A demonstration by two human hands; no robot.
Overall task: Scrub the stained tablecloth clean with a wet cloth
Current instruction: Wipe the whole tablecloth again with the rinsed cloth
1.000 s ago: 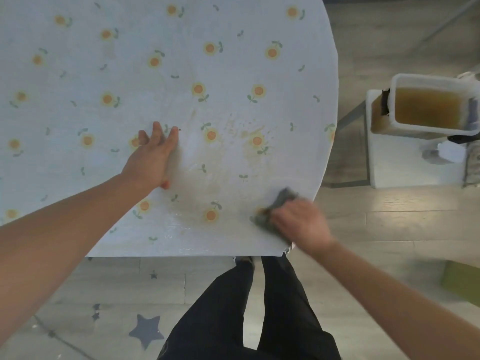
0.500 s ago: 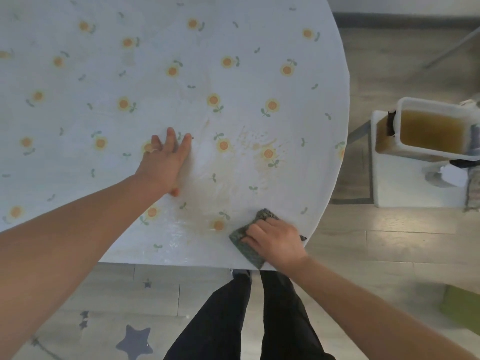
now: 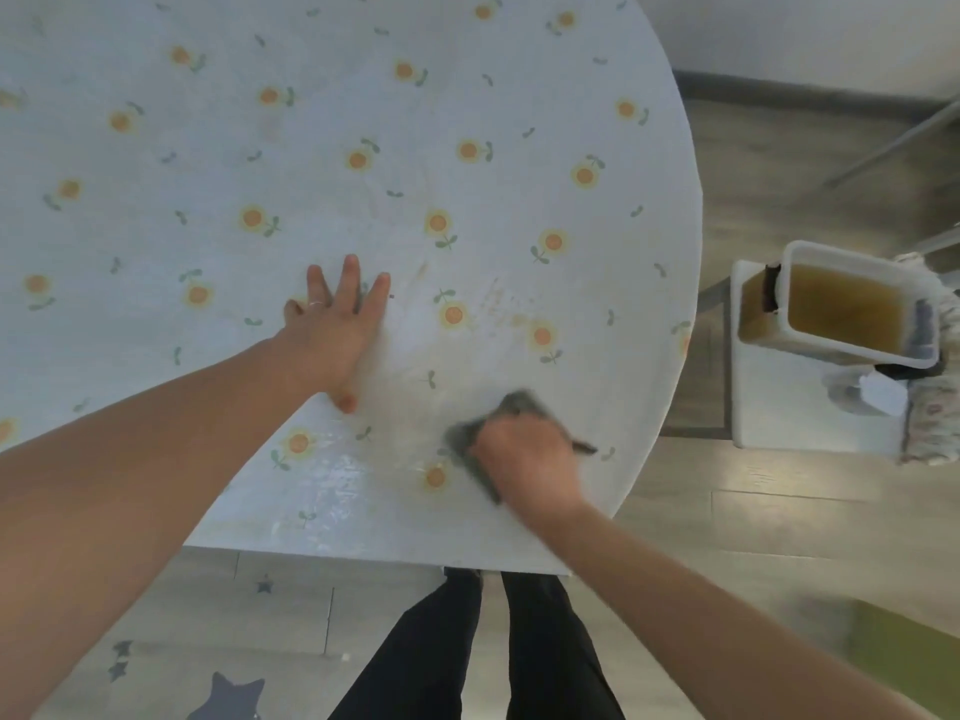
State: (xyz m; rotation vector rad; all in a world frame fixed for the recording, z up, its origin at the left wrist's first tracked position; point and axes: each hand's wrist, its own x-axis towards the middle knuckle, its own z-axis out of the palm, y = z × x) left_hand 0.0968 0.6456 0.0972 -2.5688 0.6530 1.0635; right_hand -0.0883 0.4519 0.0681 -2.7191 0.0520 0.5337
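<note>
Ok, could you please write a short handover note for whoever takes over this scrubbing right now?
Left hand: flat on the tablecloth, fingers straight, pinning it down.
Right hand: grips the grey cloth, pressed on the tablecloth near its front right edge.
Done: the wet patch by the front edge looks wiped.
Left: brown stain marks show beyond the cloth; scrub those next.
Nearby: tub of brownish water on a white stool, right of the table.
</note>
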